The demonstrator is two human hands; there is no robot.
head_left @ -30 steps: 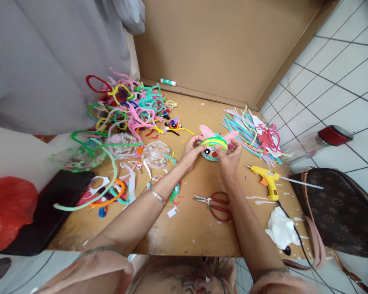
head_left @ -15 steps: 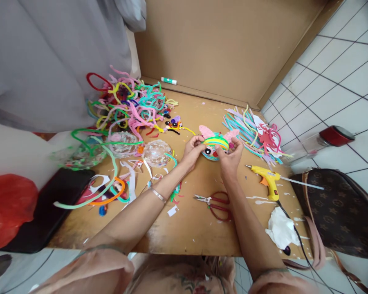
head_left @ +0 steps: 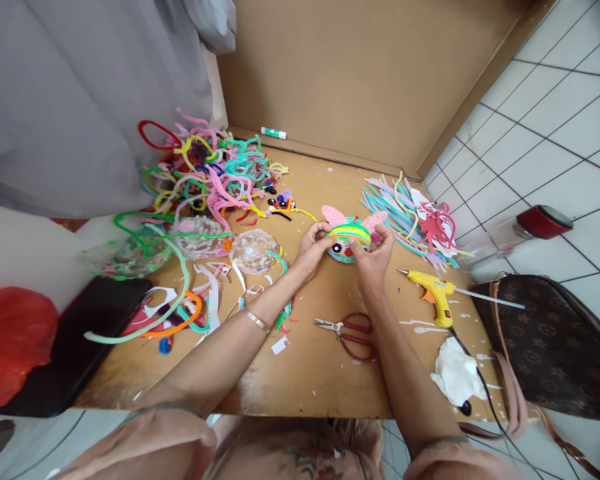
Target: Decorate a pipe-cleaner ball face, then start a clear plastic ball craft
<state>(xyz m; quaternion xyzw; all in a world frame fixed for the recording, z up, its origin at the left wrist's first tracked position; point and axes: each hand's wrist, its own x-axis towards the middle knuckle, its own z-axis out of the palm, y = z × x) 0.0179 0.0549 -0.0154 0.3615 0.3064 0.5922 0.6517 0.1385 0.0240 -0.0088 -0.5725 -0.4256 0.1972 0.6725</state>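
Between my two hands is a round pipe-cleaner animal head [head_left: 351, 231] in green, yellow and blue stripes, with pink ears and a googly eye. My left hand [head_left: 314, 245] grips its left edge with thumb and fingers. On the right side, my right hand [head_left: 376, 257] pinches it, the thumb lying over the front and hiding part of the face. Below the hands, red-handled scissors [head_left: 347, 333] lie on the wooden table [head_left: 300, 373] with blades pointing left. A yellow glue gun [head_left: 436, 293] with a clear stick rests to the right.
At the back left is a tangled heap of pipe cleaners [head_left: 215, 167], with clear plastic balls [head_left: 254, 251] before it. A pipe-cleaner bundle [head_left: 395, 213] lies back right. A brown handbag [head_left: 550, 347], a red-lidded bottle [head_left: 543, 222], crumpled tissue [head_left: 457, 373] and a glue stick [head_left: 273, 133] are around.
Both hands keep the same hold on the animal head. The whole view has shifted very slightly; nothing on the table has visibly moved.
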